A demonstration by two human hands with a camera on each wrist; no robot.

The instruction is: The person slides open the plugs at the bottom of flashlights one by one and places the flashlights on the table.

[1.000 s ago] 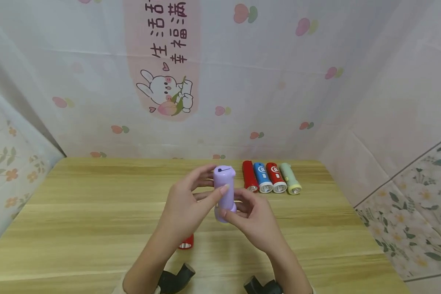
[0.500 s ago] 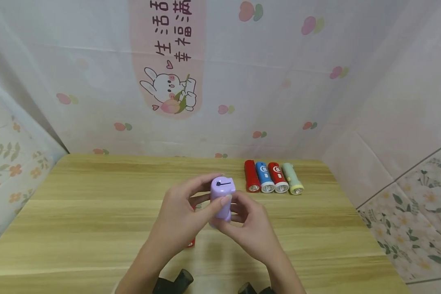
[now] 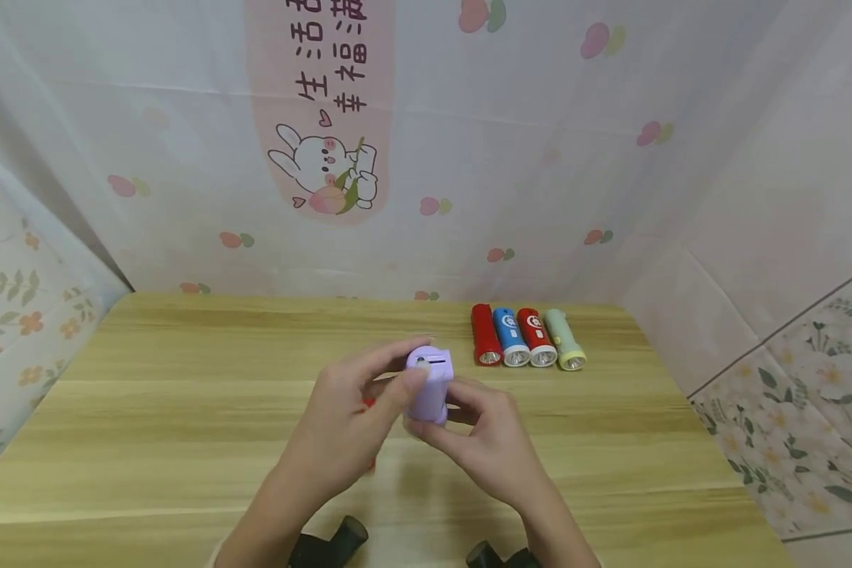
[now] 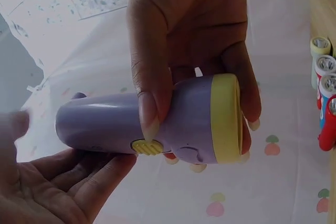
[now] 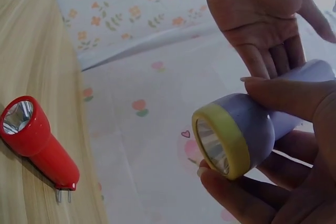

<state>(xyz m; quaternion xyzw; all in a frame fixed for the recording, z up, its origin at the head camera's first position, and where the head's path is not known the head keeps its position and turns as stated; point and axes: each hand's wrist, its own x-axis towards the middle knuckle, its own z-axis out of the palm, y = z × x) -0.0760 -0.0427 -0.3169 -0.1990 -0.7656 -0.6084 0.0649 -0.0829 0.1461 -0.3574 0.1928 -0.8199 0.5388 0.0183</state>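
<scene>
A purple flashlight [image 3: 427, 404] with a yellow lens ring [image 4: 224, 119] is held above the table. My right hand [image 3: 488, 450] grips it by the head end, thumb beside the ribbed yellow switch [image 4: 147, 147] in the left wrist view. Fingers of my left hand [image 3: 341, 414] lie fairly straight against the body near the tail. The left thumb [image 5: 317, 19] is spread off the body in the right wrist view; in the head view it overlaps the tail end, which has a dark slot. A red flashlight [image 5: 52, 161] with two metal prongs lies on the table, mostly hidden by my left hand in the head view.
Several flashlights lie side by side at the back right of the wooden table [image 3: 184, 410]: a red one [image 3: 486, 335], a blue one [image 3: 511, 338], a red-and-white one [image 3: 536, 338] and a pale green one [image 3: 565, 339]. A printed cloth [image 3: 511, 158] hangs behind the table.
The purple flashlight has tipped so its tail end faces the head camera more, and sits slightly lower. My left thumb has moved from its side up to the tail end.
</scene>
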